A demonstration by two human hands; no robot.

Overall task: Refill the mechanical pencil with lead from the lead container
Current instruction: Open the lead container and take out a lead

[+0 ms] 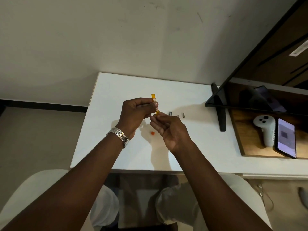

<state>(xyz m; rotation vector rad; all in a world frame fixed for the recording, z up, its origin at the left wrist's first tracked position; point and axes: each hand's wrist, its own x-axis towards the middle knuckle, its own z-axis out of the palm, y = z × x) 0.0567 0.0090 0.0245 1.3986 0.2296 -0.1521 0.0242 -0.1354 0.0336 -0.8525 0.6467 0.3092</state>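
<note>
With its orange cap (152,133) lying on the white table (191,147), the left hand (135,114) is pinching the orange lead container (153,97) above it, tipping it toward the cupped right hand (168,129), any lead there being too fine to tell, so loading the pencil is likely still waiting.

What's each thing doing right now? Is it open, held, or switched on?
Lead container: cap off, held tilted by left hand.
Orange cap: off, lying on table.
Right hand: fingers curled at container's lower end.
Small dark parts: lying apart on table.
Phone: screen lit.

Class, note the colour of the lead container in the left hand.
The lead container is translucent orange-yellow, seen best in the head view.
</note>
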